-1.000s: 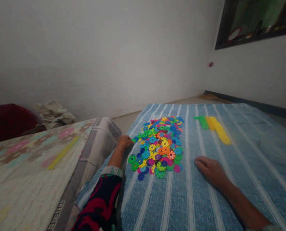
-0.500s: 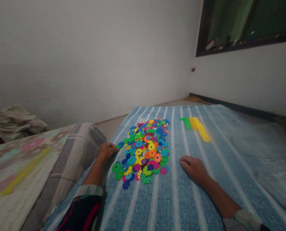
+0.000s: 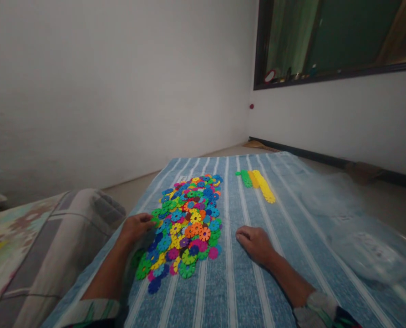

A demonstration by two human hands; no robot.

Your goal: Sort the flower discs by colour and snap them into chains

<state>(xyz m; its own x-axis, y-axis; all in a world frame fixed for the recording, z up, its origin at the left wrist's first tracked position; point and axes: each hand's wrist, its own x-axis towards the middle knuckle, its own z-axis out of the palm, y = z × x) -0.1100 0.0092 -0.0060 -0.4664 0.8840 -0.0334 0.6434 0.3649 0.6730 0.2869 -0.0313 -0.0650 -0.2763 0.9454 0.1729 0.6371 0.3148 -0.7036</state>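
A pile of colourful notched plastic discs (image 3: 189, 230) lies on the blue-and-white striped cloth (image 3: 216, 296). At the pile's left edge, my left hand (image 3: 138, 228) has its thumb and fingertips pinched together on a green disc (image 3: 155, 219). To the right of the pile, my right hand (image 3: 256, 243) rests on the cloth with its fingers curled closed; nothing shows in it. Farther back, beyond my right hand, lie a green row of discs (image 3: 246, 178), a shorter orange row (image 3: 254, 179) and a longer yellow row (image 3: 264, 187), side by side.
A clear plastic bag (image 3: 370, 241) lies at the right side of the cloth. On the left is a bundled grey striped cloth (image 3: 83, 218) beside a patterned cover (image 3: 22, 232). A white wall (image 3: 121, 82) stands behind, and a dark-framed window (image 3: 346, 41) is at upper right.
The view has swung to the right, so everything sits farther left. My left hand has shifted slightly along the pile's left edge toward me; my right hand stays in about the same place.
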